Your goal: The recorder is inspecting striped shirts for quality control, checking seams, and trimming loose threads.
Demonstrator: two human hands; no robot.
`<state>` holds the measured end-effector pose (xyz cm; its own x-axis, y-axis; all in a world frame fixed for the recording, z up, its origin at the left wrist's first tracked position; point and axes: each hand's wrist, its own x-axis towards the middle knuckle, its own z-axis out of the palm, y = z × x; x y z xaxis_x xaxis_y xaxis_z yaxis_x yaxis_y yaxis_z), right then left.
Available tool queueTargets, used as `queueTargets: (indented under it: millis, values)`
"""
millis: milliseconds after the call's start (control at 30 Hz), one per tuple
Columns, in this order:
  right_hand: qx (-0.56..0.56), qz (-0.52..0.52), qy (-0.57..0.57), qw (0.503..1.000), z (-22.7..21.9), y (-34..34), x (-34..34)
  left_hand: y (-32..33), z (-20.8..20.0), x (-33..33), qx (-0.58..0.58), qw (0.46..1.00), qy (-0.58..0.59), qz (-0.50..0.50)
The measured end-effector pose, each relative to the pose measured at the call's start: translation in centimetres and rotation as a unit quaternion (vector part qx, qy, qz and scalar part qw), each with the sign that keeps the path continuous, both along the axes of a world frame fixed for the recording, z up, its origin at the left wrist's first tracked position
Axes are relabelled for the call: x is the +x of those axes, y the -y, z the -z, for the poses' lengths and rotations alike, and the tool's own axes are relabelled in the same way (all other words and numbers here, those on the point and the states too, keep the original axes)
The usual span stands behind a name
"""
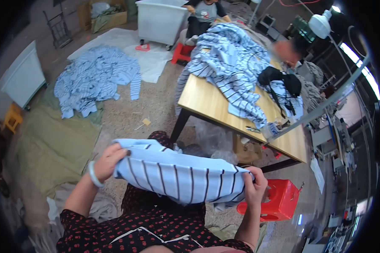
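A light blue garment with dark and white stripes (185, 177) is stretched sideways above my lap. My left hand (110, 159), with a pale bangle on its wrist, grips the garment's left end, thumb on top. At the other end my right hand (255, 185) pinches the cloth between thumb and fingers. Between them the fabric hangs in a shallow sag with its upper edge folded over. Which part of the garment this is, I cannot tell.
A wooden table (211, 101) ahead right bears a heap of striped garments (228, 59) and a black bag (278, 82). More garments (99, 74) lie on floor sheets at left. A red stool (278, 200) stands by my right hand. White bins (161, 21) and two other people are farther off.
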<state>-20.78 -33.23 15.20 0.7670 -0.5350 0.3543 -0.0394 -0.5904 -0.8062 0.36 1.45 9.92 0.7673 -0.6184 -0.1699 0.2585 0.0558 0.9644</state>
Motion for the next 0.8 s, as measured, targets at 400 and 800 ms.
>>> queueTargets:
  millis: [400, 800]
  values:
    - [-0.134, -0.144, -0.188, 0.962, 14.4, -0.5, 4.8, -0.3, 12.7, -1.1, 0.145, 0.981, 0.126, 0.029]
    - [0.010, -0.383, -0.171, 0.908, 13.9, -13.1, 13.8, -1.1, 10.5, 0.2, 0.190, 0.976, 0.105, 0.002]
